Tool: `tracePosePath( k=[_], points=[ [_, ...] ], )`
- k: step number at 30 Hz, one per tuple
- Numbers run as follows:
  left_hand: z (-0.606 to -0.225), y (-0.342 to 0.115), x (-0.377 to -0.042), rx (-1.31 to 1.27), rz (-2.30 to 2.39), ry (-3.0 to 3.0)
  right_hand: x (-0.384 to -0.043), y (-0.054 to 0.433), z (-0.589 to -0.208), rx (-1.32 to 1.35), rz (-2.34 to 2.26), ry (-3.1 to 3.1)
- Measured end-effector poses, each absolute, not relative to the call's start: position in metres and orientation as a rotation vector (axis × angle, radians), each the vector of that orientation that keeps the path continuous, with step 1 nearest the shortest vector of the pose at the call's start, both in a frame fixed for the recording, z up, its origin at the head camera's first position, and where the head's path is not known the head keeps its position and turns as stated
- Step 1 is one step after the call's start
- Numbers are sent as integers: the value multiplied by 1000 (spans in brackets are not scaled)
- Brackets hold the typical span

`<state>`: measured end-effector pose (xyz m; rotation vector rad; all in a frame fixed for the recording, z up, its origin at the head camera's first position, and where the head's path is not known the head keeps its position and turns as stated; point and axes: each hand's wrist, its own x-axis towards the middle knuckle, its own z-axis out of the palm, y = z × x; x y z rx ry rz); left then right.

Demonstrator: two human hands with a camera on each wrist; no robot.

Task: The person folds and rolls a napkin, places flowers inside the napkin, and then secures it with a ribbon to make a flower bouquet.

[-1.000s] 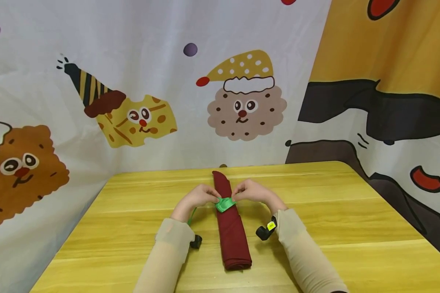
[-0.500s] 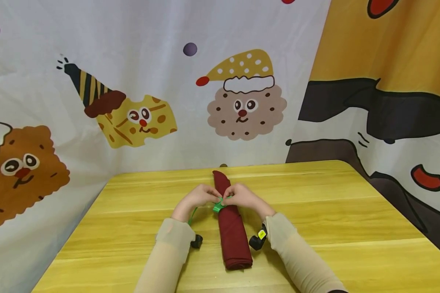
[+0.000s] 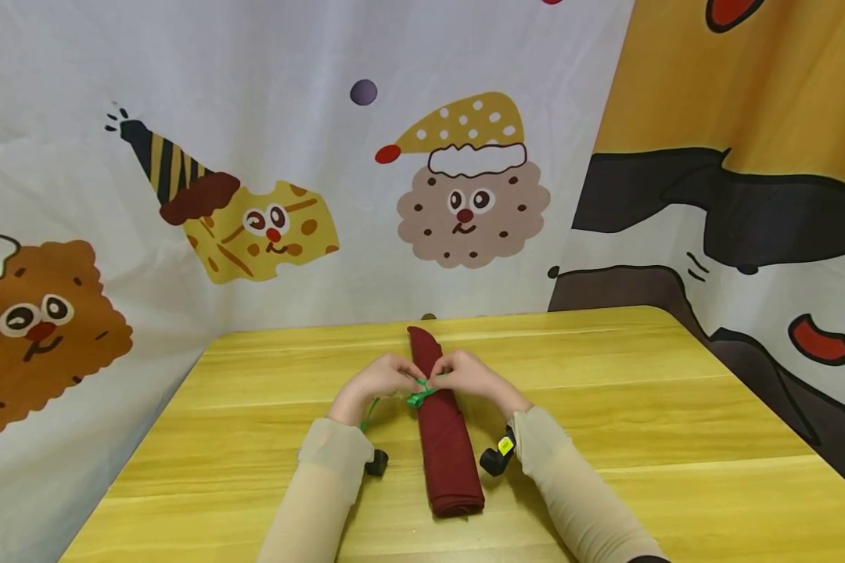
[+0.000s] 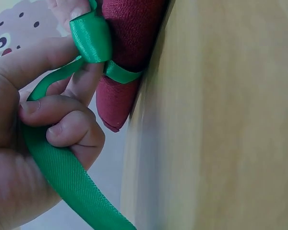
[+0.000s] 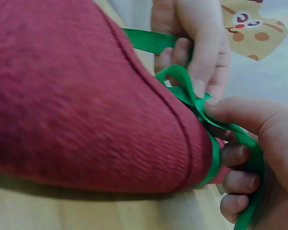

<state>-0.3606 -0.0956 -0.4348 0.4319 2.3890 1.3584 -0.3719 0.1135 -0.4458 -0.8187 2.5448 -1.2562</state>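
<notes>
A dark red rolled cloth (image 3: 451, 457) lies lengthwise on the table, its narrow end away from me. Green satin ribbon (image 3: 417, 400) circles the roll nearer that end. My left hand (image 3: 383, 377) pinches the ribbon where it crosses on top, and a long tail (image 4: 69, 175) runs through its curled fingers and hangs down. From the other side, my right hand (image 3: 468, 375) pinches the ribbon between thumb and finger; another tail (image 5: 252, 165) passes over its palm side. Between the fingertips a small ribbon loop (image 5: 175, 74) stands up in the right wrist view.
The wood-grain table (image 3: 253, 469) reaches back to a white curtain (image 3: 289, 62) printed with cartoon biscuits and cheese. Small black wrist cameras (image 3: 496, 457) sit at both cuffs, close to the roll's sides.
My right hand has moved left, in against the left fingertips over the roll. The green ribbon, spread flat and wide earlier, is now gathered narrow between both hands. The roll stays put.
</notes>
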Motion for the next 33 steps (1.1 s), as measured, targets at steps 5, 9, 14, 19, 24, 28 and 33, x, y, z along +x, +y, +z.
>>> tracePosePath(
  k=[5, 9, 14, 19, 24, 28, 33],
  points=[
    [-435, -96, -361, 427, 1353, 2401, -377, 126, -444, -802, -1301, 2504],
    [-436, -96, -362, 431, 1338, 2409, -378, 137, -442, -759, -1338, 2488],
    [-437, -96, -363, 427, 1342, 2407, -379, 142, -436, -724, -1356, 2483],
    [-436, -96, -363, 424, 1348, 2402, -379, 138, -434, -748, -1349, 2478],
    [-434, -95, -361, 423, 1329, 2410, -377, 130, -438, -813, -1312, 2466],
    [-434, -95, -359, 419, 1335, 2408, -376, 123, -443, -850, -1305, 2467],
    [-435, -96, -360, 425, 1342, 2407, -373, 117, -444, -868, -1339, 2439]
  ],
)
